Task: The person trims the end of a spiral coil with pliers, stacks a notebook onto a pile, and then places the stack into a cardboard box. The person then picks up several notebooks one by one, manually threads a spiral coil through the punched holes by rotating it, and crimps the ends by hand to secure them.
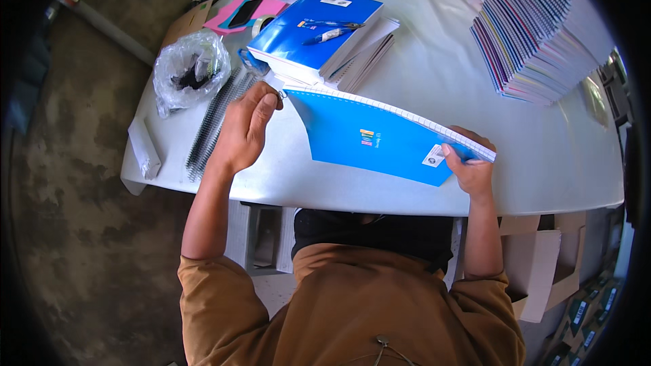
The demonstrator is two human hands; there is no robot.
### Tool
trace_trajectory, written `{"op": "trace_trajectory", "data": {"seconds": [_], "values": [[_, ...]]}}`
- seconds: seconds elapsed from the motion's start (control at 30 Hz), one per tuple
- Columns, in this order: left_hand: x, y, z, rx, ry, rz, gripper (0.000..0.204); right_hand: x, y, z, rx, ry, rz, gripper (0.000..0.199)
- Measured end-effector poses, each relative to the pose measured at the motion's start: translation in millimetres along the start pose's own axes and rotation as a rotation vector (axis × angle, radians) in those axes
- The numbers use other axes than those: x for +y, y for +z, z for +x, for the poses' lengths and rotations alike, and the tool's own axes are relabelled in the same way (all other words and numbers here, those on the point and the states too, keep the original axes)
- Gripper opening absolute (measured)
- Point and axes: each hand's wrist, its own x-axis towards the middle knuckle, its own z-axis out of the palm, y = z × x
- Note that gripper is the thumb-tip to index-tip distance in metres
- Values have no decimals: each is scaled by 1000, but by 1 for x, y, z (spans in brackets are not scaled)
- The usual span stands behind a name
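A blue-covered notebook [339, 125] is held up above the near side of the table, its row of punched holes along the upper edge and its page block bowed. My right hand [475, 169] grips its right end, thumb on the blue cover. At the notebook's upper left corner, my left hand [245, 130] is closed with thumb and finger pinching a dark spiral wire [282, 95]. Only a few loops of that wire show; the rest is hidden by the fingers. More spiral wires [213, 122] lie beside my left forearm.
Behind the notebook stands a blue-topped notebook stack [291, 34] with pliers [332, 35] on it. A tall pile of spiral-bound notebooks [532, 27] is at far right. On the left are a plastic bag [192, 71], a phone [245, 13] and a white roll [143, 149].
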Motion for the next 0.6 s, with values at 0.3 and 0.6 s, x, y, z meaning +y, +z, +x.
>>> {"op": "trace_trajectory", "data": {"seconds": [0.3, 0.6], "values": [[14, -20, 5, -157, -316, -275, 28, 8, -11, 9, -244, -183, 335, 27], [34, -33, 18, -339, -281, -154, 12, 7, -22, 1, -201, -8, 222, 22]]}}
